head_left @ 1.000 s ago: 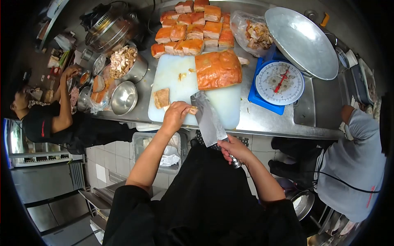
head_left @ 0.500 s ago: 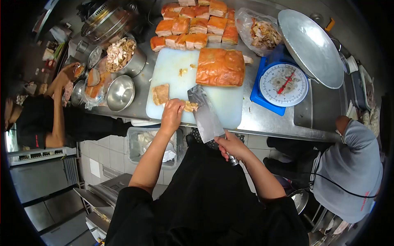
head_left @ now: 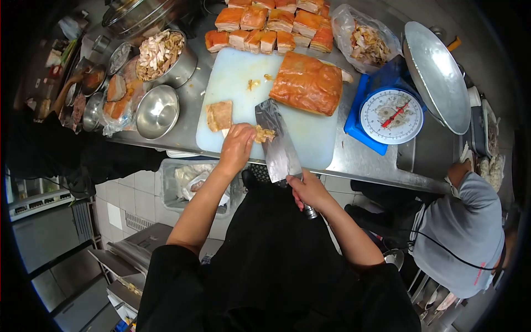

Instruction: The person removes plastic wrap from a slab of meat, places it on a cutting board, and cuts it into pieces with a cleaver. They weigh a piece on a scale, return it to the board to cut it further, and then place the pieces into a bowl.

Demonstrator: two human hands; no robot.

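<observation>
My right hand [head_left: 307, 191] is closed round the handle of a cleaver [head_left: 278, 145], its broad blade angled up and left over the white cutting board [head_left: 307, 141]. Close to the left side of the blade, my left hand [head_left: 238, 145] is closed on a small piece of meat [head_left: 264, 134] at the board's front edge. A flat square meat piece [head_left: 219, 115] lies just beyond my left hand. On the board's right rear part rests a large brown-skinned slab of roast meat [head_left: 307, 83], near the blade's tip. Small scraps [head_left: 253, 84] lie left of the slab.
Cut roast blocks [head_left: 279, 21] line the back. A blue scale [head_left: 365, 119] with a metal pan [head_left: 437, 77] and a bag of meat pieces [head_left: 368, 44] stand right. Left are an empty steel bowl [head_left: 157, 112] and a full pot [head_left: 185, 69]. Co-workers stand at both sides.
The view has shifted a little. My left hand and the blade remain close together at the small piece. The left co-worker's hand has moved further back, and their head has left the view.
</observation>
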